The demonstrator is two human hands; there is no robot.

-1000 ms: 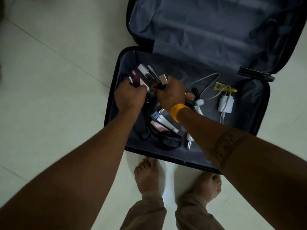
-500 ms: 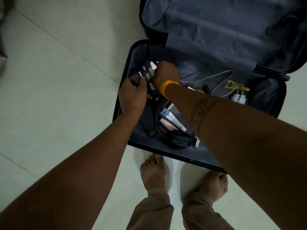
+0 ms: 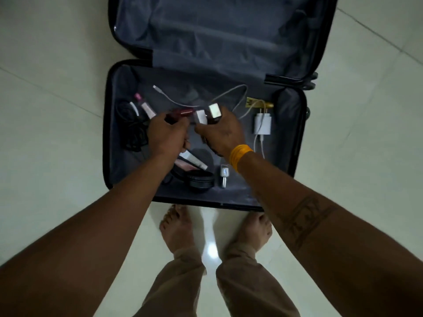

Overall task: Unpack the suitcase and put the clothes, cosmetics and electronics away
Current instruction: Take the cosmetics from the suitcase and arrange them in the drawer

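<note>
An open black suitcase [image 3: 107,133] lies on the floor with its grey-lined lid up. My left hand [image 3: 166,136] grips a dark red cosmetic tube [image 3: 183,112] above the tray. Beside it, my right hand [image 3: 220,133] holds small square-capped cosmetic bottles [image 3: 209,113]. Left in the tray are a pink tube [image 3: 145,106], black cables [image 3: 134,131], a white tube [image 3: 194,160], a round black headphone cup [image 3: 200,179], a small silver item [image 3: 224,175], a white charger [image 3: 262,123] with its cable and a gold item [image 3: 251,102].
Pale tiled floor [image 3: 45,110] surrounds the suitcase. My bare feet [image 3: 177,227] stand just in front of its near edge. The lid half [image 3: 217,30] holds nothing visible.
The view has shifted, and both hands have moved toward the middle of the tray with cosmetics in them. A pink tube now shows at the tray's left.
</note>
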